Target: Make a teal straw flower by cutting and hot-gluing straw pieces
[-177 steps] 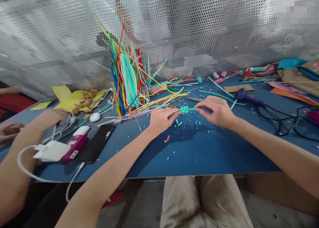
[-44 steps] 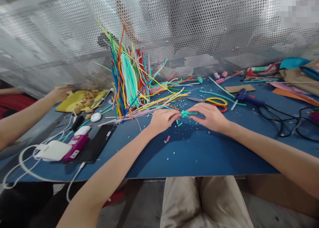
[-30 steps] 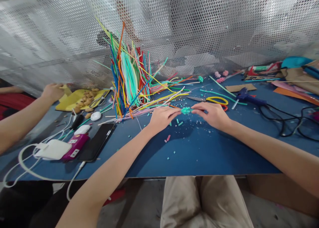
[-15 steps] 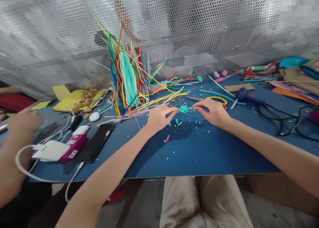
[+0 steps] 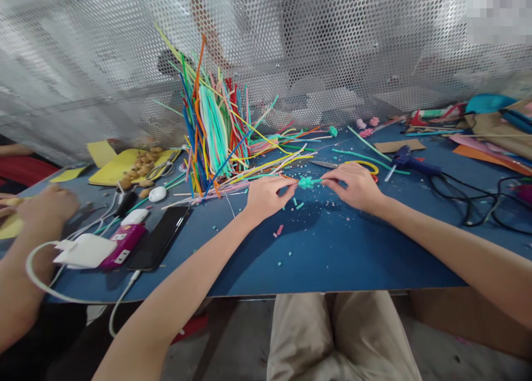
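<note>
A small teal fluffy piece (image 5: 306,182) is held just right of the centre of the frame, above a blue table (image 5: 257,264). Its left end is pinched by the left hand (image 5: 269,197), whose thumb and forefinger are closed together at the tips. Its thin right end is gripped by the right hand (image 5: 352,186), with thumb and forefinger drawn nearly together; what is done by the other right fingers cannot be told. The piece is thus stretched between the two hands, roughly level.

Short teal scraps (image 5: 299,206) are scattered just below it, and pink scraps (image 5: 279,231) are seen lower down. A pair of scissors (image 5: 326,164) is partly covered by the right hand, its yellow handle showing behind the knuckles. Farther right, a blue glue gun (image 5: 409,162) is laid on its side near a strip of cardboard (image 5: 399,146). Pink fluffy pieces (image 5: 366,132) are placed toward the upper right.

A tall bundle of coloured fuzzy sticks (image 5: 214,131) is stood left of centre, with loose ones spread beside it. At the lower left, a dark phone (image 5: 160,239) is set next to a purple power strip (image 5: 123,247), into which a white charger (image 5: 90,252) is plugged. At the left edge, another person's hand (image 5: 52,203) is seen over the table.
</note>
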Motion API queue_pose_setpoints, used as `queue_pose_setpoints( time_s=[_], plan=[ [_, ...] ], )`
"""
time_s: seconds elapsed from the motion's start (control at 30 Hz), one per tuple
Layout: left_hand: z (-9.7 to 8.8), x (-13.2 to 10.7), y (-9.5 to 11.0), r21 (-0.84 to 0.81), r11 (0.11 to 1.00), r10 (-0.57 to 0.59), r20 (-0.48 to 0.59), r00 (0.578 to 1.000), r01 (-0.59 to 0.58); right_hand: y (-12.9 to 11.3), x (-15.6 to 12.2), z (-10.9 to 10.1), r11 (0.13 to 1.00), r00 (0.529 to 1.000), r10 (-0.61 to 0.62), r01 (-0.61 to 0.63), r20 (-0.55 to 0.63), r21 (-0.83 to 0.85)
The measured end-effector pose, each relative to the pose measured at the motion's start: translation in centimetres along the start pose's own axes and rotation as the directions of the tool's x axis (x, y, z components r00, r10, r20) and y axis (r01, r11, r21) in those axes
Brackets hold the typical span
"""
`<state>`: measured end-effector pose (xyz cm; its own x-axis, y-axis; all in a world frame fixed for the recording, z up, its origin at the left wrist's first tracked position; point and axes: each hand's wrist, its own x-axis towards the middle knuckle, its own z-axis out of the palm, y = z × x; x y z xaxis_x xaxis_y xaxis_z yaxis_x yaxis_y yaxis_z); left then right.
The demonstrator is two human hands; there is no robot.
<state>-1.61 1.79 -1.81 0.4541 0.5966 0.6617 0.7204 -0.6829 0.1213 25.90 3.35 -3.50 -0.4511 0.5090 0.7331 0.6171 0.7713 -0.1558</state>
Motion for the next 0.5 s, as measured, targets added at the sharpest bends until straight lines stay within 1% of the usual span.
queue_pose_setpoints(
  time_s=[0.1,0.33,0.5],
  plan=[
    [0.16,-0.05,-0.19,0.006,1.000,0.004,-0.012,1.000,-0.004,0.00,0.04,-0.09,1.000,1.000,0.019,-0.019,0.000,-0.005],
    [0.29,0.00,-0.60,0.023,0.990,0.140,-0.056,0.989,-0.139,-0.55,0.15,-0.24,0.999,0.999,0.034,-0.035,0.034,0.010],
    [-0.09,-0.08,-0.50,0.046,0.984,0.173,-0.071,0.982,-0.170,-0.89,0.18,-0.31,0.999,0.998,0.031,-0.032,0.051,0.017]
  ],
)
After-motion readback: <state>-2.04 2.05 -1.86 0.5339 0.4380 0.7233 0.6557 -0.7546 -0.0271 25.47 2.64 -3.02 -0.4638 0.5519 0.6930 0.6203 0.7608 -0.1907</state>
